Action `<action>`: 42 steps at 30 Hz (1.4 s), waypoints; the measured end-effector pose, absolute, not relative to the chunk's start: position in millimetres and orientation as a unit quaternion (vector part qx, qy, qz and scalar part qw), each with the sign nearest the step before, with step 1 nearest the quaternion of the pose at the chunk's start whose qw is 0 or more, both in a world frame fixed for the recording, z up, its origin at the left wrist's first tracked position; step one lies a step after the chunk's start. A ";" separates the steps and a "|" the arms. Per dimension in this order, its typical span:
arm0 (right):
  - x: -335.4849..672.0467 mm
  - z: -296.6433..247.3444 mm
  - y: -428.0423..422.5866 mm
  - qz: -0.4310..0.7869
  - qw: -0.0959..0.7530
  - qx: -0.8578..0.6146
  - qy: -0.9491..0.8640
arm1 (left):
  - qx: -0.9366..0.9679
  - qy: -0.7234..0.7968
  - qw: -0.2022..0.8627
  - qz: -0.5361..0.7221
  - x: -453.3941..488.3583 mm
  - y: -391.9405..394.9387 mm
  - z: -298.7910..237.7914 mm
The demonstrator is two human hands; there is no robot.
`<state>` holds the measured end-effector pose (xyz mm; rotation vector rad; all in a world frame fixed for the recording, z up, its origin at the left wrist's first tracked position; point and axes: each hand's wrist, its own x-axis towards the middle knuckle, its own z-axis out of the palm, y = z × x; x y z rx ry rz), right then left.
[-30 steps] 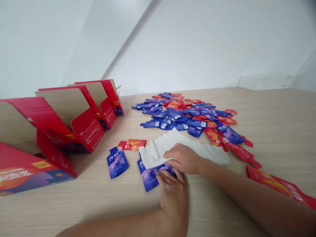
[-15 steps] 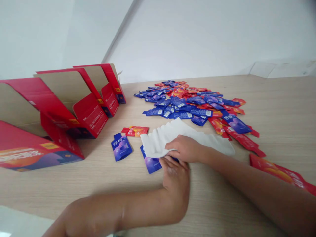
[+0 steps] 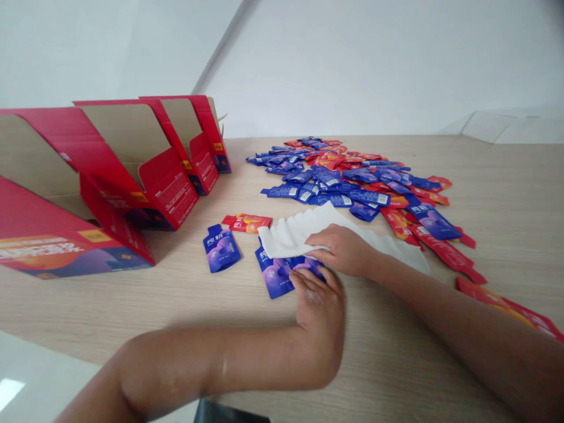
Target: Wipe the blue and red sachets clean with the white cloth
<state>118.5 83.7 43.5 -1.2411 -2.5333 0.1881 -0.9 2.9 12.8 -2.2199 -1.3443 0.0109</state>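
My right hand (image 3: 342, 249) lies on a white cloth (image 3: 304, 231), fingers closed on its near edge, pressing it onto a blue pouch (image 3: 278, 274) on the wooden table (image 3: 506, 200). My left hand (image 3: 319, 296) rests just below, its fingertips holding down the pouch's lower right corner. The cloth covers the pouch's upper part. A second blue pouch (image 3: 221, 249) and a red pouch (image 3: 247, 222) lie apart to the left of the cloth.
A heap of several blue and red pouches (image 3: 352, 182) spreads behind the cloth. Three open red cardboard display boxes (image 3: 145, 170) stand at the left. More red pouches (image 3: 506, 305) lie at the right, beside my forearm. A white wall rises behind.
The view has shifted, so everything sits higher and further right. My hands stay on the cloth and pouch; more of the pouch shows under the cloth than half a second ago.
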 end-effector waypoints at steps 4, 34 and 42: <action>113.8 40.0 83.7 0.126 0.111 -0.414 -0.895 | -0.819 -0.514 0.257 0.010 0.4 2.4 18.3; 126.1 35.5 93.2 0.002 0.057 -0.481 -0.875 | -0.829 -0.508 0.232 -0.023 0.9 2.3 7.7; 117.3 40.4 81.0 0.011 0.104 -0.448 -0.888 | -0.821 -0.514 0.247 -0.024 1.1 2.8 9.0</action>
